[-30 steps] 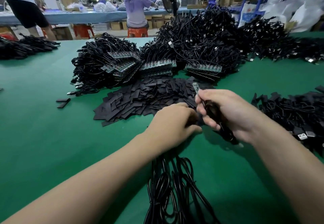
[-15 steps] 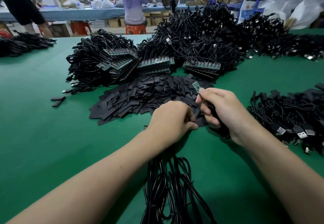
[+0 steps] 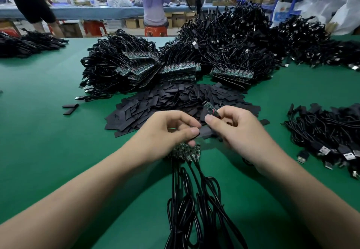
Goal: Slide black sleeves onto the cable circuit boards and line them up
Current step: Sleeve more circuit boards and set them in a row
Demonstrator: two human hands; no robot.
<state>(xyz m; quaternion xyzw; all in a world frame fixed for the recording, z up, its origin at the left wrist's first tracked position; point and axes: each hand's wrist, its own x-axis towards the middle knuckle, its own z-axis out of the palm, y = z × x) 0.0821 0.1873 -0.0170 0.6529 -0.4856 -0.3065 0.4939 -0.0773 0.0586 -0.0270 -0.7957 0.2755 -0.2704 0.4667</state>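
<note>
One sleeve (image 3: 204, 132) lay between the hands, long axis running 9 to 3 o'clock, pinched at its 9 o'clock end by the left hand (image 3: 167, 131), thumb against fingers. The board (image 3: 208, 108) stood at 12 o'clock of it, tip pointing to 11 o'clock, its wired end clamped in the fingertips of the right hand (image 3: 239, 131). Board and sleeve were near but apart, axes judged not yet aligned. Bare boards (image 3: 187, 151) lay at 6 o'clock and the sleeve pile (image 3: 175, 100) at 12 o'clock.
</note>
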